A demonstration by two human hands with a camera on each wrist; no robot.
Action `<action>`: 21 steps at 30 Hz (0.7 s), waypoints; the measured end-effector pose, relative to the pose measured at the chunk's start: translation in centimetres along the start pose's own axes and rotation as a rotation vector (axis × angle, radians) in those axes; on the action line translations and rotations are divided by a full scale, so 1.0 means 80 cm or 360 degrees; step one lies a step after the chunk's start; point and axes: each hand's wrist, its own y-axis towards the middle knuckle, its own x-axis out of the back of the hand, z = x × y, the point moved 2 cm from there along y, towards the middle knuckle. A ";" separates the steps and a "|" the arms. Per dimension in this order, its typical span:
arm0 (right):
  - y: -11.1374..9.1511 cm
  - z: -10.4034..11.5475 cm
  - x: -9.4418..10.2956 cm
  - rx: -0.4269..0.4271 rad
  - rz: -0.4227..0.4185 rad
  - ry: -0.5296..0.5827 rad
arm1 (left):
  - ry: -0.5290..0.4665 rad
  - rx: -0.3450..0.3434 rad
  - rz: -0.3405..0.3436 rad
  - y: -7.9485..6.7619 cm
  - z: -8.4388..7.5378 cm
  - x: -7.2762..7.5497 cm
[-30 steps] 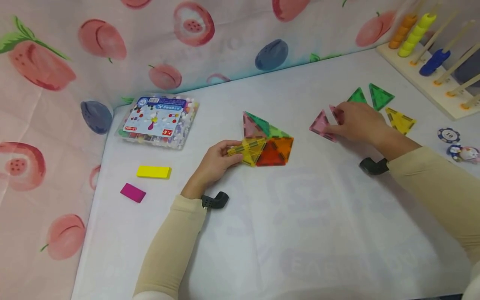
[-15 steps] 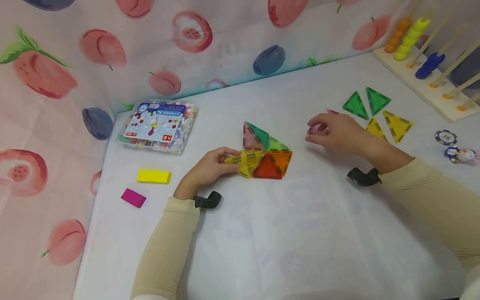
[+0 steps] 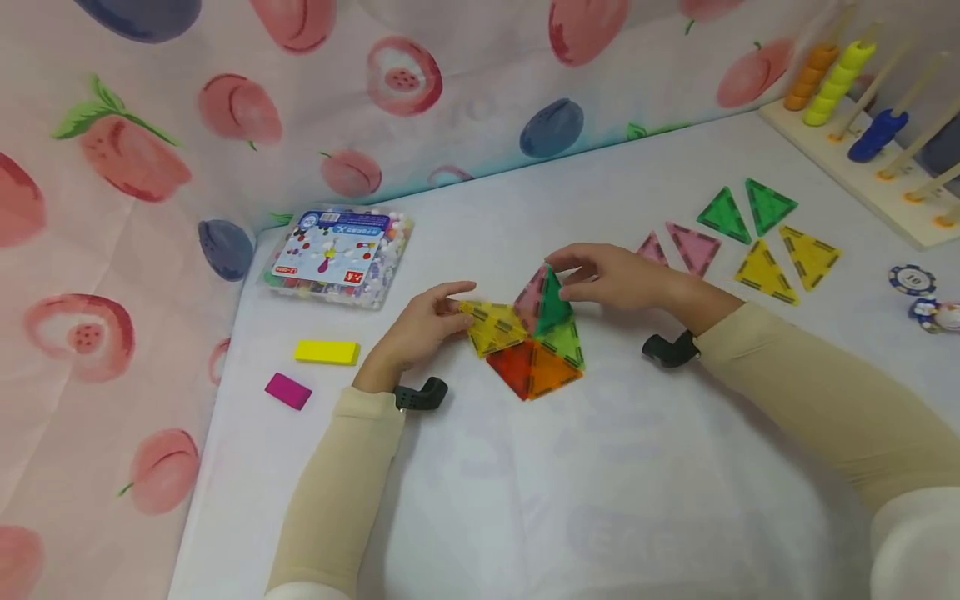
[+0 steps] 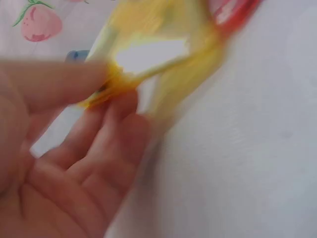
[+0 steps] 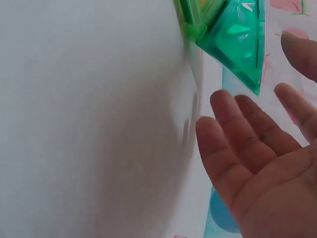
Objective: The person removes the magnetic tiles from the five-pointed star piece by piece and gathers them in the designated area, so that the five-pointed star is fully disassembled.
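A cluster of see-through triangular magnetic tiles lies mid-table. My left hand [image 3: 420, 329] pinches the yellow tile [image 3: 495, 329] at its left corner between thumb and fingers, as the left wrist view shows, though blurred. Around from it sit a pink tile [image 3: 531, 298], a dark green tile [image 3: 553, 304], a light green tile [image 3: 564, 340], an orange tile [image 3: 553, 371] and a red tile [image 3: 513, 367]. My right hand [image 3: 626, 279] is at the dark green tile's upper right. In the right wrist view its fingers are spread, with a gap to that green tile [image 5: 240, 42].
Loose pink [image 3: 693, 248], green [image 3: 771, 207] and yellow [image 3: 810, 257] triangles lie right of the cluster. Behind them stands a bead-peg board [image 3: 862, 167]. A clear bead box [image 3: 333, 254], a yellow block [image 3: 327, 352] and a magenta block [image 3: 288, 391] are at left.
My right hand has left the loose pink tiles and moved left to the cluster. The cluster has turned clockwise, with my left hand still on the yellow tile.
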 end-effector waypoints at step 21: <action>-0.012 -0.005 -0.009 -0.0056 0.0097 0.0060 | -0.0036 -0.0091 -0.0176 0.002 0.004 -0.023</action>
